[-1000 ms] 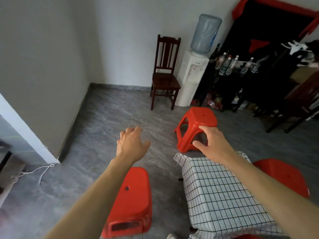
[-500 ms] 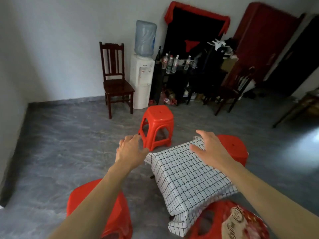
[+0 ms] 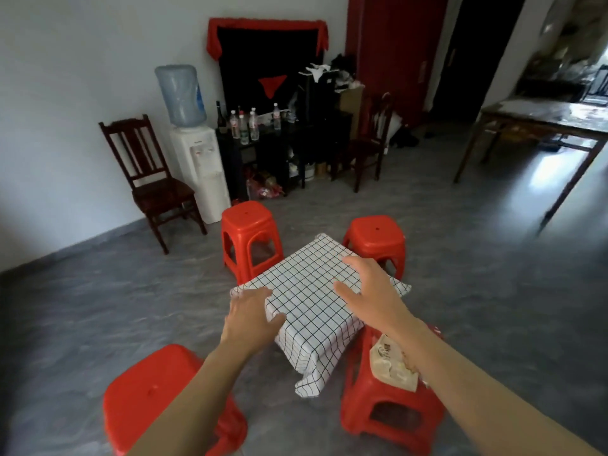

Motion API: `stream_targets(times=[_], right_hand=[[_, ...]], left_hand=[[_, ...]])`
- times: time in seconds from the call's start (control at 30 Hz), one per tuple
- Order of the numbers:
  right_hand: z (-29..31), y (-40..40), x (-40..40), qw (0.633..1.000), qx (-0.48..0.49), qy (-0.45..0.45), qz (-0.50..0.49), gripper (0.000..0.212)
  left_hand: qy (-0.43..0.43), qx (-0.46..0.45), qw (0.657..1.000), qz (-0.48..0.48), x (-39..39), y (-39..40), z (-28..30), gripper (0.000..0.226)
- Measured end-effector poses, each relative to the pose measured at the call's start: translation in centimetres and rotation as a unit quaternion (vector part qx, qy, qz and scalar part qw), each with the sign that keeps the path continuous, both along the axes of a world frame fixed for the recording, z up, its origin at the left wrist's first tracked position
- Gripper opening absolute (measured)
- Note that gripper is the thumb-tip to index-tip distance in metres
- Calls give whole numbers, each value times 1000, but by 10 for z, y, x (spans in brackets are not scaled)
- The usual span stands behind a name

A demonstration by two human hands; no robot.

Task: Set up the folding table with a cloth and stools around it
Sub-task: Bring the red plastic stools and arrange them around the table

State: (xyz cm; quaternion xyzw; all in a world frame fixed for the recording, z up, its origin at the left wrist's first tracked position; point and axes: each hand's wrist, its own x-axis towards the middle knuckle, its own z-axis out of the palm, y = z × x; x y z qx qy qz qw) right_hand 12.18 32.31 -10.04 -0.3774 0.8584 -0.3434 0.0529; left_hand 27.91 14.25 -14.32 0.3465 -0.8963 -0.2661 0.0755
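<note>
A small folding table stands on the floor, hidden under a white cloth with a black grid that hangs over its sides. Red plastic stools surround it: one at the far left, one at the far right, one near left, and one near right with a paper bag on its seat. My left hand hovers over the cloth's left corner with fingers spread. My right hand hovers over the tabletop, fingers straight, holding nothing.
A dark wooden chair and a water dispenser stand against the back wall. A black shelf with bottles and a second wooden chair are behind. A large wooden table stands at the right.
My view has swung to the right, bringing the whole table and all the stools into sight. Both hands moved from beyond the table's far end to above the cloth.
</note>
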Motion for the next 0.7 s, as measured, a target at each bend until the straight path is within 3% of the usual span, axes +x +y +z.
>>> stream_targets(times=[0.23, 0.37, 0.53, 0.7], right_hand=[[0, 111, -1, 990, 48, -21, -130, 59], [-5, 166, 21, 976, 68, -34, -206, 58], [-4, 232, 64, 960, 79, 25, -266, 55], [2, 295, 112, 937, 109, 26, -332, 56]], left_hand=[[24, -55, 992, -110, -38, 58, 21, 60], [41, -41, 981, -186, -51, 95, 17, 60], [78, -29, 966, -247, -58, 155, 4, 62], [63, 5, 947, -316, -57, 215, -9, 63]])
